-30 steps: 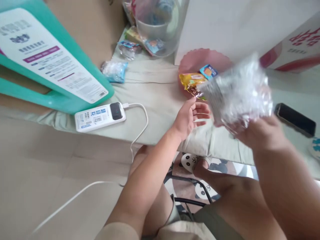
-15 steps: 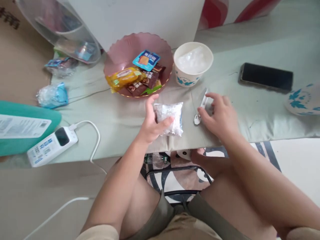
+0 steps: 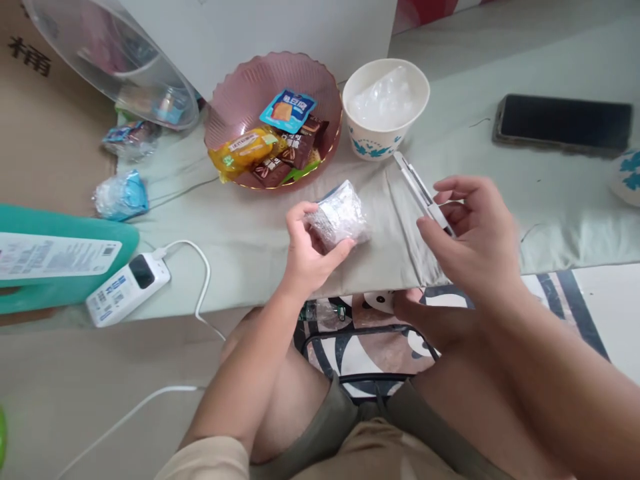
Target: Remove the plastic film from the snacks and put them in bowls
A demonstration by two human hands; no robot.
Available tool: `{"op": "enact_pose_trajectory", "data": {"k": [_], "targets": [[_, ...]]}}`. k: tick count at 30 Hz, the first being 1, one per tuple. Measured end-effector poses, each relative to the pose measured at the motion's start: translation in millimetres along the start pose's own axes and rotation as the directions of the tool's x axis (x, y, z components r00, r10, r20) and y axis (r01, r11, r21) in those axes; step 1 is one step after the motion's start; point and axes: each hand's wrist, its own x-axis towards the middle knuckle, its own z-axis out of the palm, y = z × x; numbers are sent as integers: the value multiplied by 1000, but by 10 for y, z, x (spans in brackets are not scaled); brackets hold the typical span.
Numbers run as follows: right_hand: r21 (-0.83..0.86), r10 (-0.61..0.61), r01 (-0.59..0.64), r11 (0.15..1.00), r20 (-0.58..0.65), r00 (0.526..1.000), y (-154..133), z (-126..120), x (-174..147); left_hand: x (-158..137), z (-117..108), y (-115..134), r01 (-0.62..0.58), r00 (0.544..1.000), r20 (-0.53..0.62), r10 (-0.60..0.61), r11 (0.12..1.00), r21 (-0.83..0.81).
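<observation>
My left hand (image 3: 315,250) grips a small packet wrapped in silvery bubble wrap (image 3: 343,213), thumb at its lower edge and fingers at its left side. In my right hand (image 3: 475,233) a slim white utility knife (image 3: 423,190) is held between thumb and fingers, its far end pointing up and left toward the paper cup (image 3: 375,143). Whether its blade is out I cannot tell. Crumpled clear plastic (image 3: 385,100) fills the cup. Behind the packet stands a pink scalloped bowl (image 3: 235,93) with several wrapped snacks (image 3: 287,110).
A black phone (image 3: 565,123) lies at the right, near a second paper cup (image 3: 627,177). On the left are a white power bank (image 3: 129,288) with a cable (image 3: 207,273), a teal container (image 3: 60,223) and a blue plastic-wrapped bundle (image 3: 121,195). A white box (image 3: 300,27) stands behind.
My right hand has picked the utility knife up off the table and drawn it to the right. My left hand has tilted the packet. The view has shifted slightly.
</observation>
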Motion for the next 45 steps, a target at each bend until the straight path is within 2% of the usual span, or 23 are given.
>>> {"op": "enact_pose_trajectory", "data": {"k": [3,6,10,12,16,18,24,27,36,41,45], "targets": [[170,-11,12,985,-3,1000,16,97,-25,-50,50,48,5,999,-44,-3,999,42],[229,-45,49,972,-19,999,80,182,-25,-59,69,84,30,998,-48,-28,999,34],[141,-135,139,980,-35,990,63,219,-68,-32,68,103,14,998,-58,-15,1000,-20],[75,-220,222,972,-29,975,0,221,-100,-20,65,101,8,998,-62,-10,999,-32],[-23,-473,473,881,-9,881,-89,259,-136,-13,67,79,-8,997,-81,7,1000,-16],[-66,-558,558,827,11,829,-85,289,-139,-17,67,69,-23,996,-85,21,1000,-17],[-117,-692,690,714,32,721,-41,326,-134,-20,-8,70,-25,990,-140,20,999,-32],[-97,-717,716,691,29,696,-41,322,-134,-1,-74,77,-37,983,-182,26,998,-57],[31,-706,707,707,81,703,-44,302,-161,79,-177,50,-107,945,-321,69,989,-103],[63,-587,585,809,142,797,-32,264,-183,85,-279,131,-43,921,-390,16,997,-62],[-83,-456,472,878,159,876,86,159,-60,79,-339,207,12,922,-382,-60,992,-128]]}}
